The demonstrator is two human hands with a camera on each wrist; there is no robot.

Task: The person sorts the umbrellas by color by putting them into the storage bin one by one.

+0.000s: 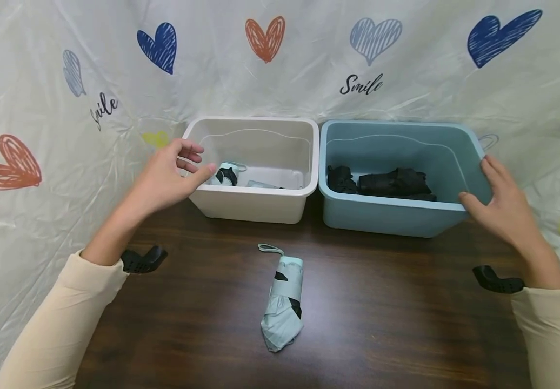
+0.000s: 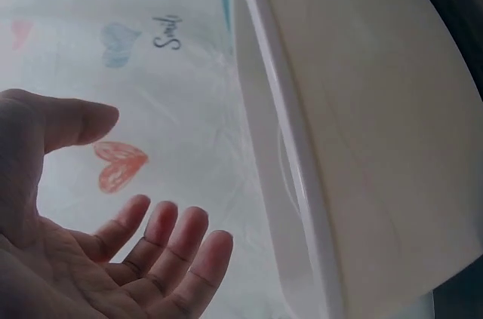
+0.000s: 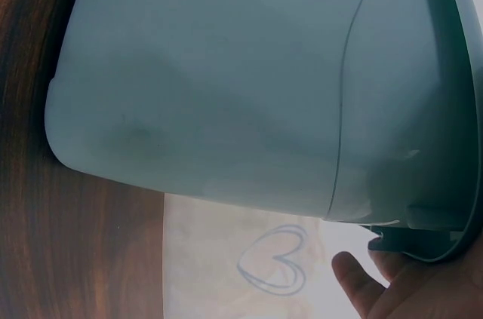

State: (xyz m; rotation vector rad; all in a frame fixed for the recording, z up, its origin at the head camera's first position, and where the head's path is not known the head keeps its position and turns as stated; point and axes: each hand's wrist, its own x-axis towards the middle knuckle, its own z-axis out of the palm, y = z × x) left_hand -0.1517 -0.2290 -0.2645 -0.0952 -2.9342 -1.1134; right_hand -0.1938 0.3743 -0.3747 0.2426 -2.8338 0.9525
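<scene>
My left hand point(image 1: 170, 173) hovers by the left end of a white plastic bin point(image 1: 255, 208), fingers loosely bent and holding nothing. In the left wrist view its palm and fingertips show apart from the bin's wall. My right hand point(image 1: 504, 200) grips the right front corner of a blue plastic bin point(image 1: 382, 216), thumb over the rim and fingers along the outer side. On the table in front of the bins lies a folded pale mint umbrella point(image 1: 282, 308) with black patches and a wrist loop.
Inside the white bin are a mint-and-black folded umbrella point(image 1: 226, 174) and a partly hidden pale item point(image 1: 262, 185). Dark folded umbrellas point(image 1: 392, 182) lie in the blue bin. Both bins stand side by side on a dark wooden table point(image 1: 382, 302), against a heart-printed white sheet point(image 1: 309, 59).
</scene>
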